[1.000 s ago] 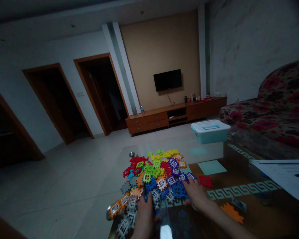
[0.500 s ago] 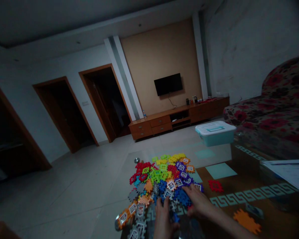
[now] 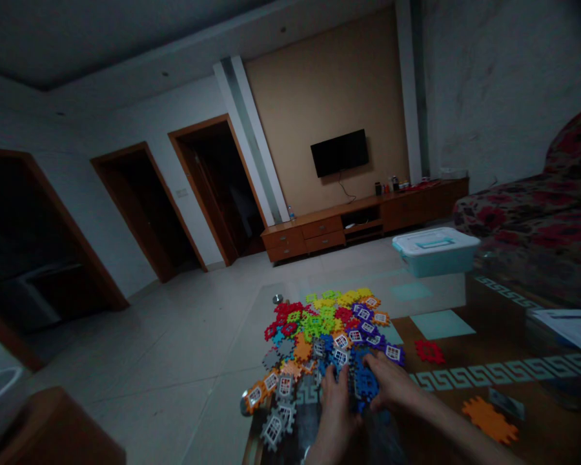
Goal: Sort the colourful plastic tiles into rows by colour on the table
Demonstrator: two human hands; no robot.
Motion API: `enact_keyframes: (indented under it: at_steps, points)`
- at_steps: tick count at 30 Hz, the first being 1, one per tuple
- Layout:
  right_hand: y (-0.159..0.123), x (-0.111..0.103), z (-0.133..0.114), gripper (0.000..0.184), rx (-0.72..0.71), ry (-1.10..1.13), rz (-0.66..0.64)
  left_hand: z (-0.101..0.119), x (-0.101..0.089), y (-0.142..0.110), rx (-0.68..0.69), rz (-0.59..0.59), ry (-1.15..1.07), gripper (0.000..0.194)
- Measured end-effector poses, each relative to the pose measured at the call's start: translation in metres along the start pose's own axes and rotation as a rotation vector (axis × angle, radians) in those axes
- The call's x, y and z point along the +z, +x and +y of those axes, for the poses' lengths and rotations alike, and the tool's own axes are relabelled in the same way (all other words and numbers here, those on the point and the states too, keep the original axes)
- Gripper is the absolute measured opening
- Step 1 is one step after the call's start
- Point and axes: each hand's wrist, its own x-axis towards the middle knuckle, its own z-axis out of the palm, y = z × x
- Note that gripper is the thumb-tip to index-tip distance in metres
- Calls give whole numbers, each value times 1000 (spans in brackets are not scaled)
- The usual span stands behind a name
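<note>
A heap of colourful interlocking plastic tiles (image 3: 314, 323) lies on the glass table; several carry white window frames. At its near edge my left hand (image 3: 337, 403) rests its outstretched fingertips against blue and grey tiles, thumb apart. From the right, my right hand (image 3: 391, 380) has fingers and thumb around a clump of dark blue tiles (image 3: 365, 381). Exactly how many it grips is hidden. Purple tiles (image 3: 368, 328) border the clump behind, and grey window tiles (image 3: 274, 429) lie left of my left hand.
Apart from the heap lie a red tile (image 3: 429, 351) and an orange tile (image 3: 490, 420). A teal box with a white lid (image 3: 436, 253) stands at the table's far right. Papers (image 3: 571, 329) are at the right edge. Beyond are a floral sofa (image 3: 532, 226) and a low cabinet (image 3: 319, 236).
The camera view has turned slightly left, shifting the scene rightward. My hands have moved closer together, and my right hand has closed around the dark blue tiles.
</note>
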Motion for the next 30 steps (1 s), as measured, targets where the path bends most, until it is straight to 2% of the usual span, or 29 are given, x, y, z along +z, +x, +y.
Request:
enact_keyframes:
  at_steps: [4,9,14,18,21,24,28,30]
  points:
    - [-3,-7,-8,78,20,-16,-76,-2,6,1,47,30,-41,87]
    - [-11,-8,-22,58,-41,-58,-54,1,5,-3,137,31,-37,69]
    - [-11,2,-26,67,-58,-68,-28,2,4,-5,125,61,-54,65]
    - [-2,6,-18,60,-75,103,4,5,1,-3,117,69,-105,63]
    - [11,3,-19,56,-77,296,11,8,-8,4,160,99,-159,67]
    - [31,-4,-32,56,-26,482,67,7,-26,21,201,205,-161,65]
    - [61,-13,-57,62,-30,691,228,-9,-51,53,141,509,-157,57]
    - [69,-18,-65,68,-54,679,285,-23,-60,63,124,620,-145,55]
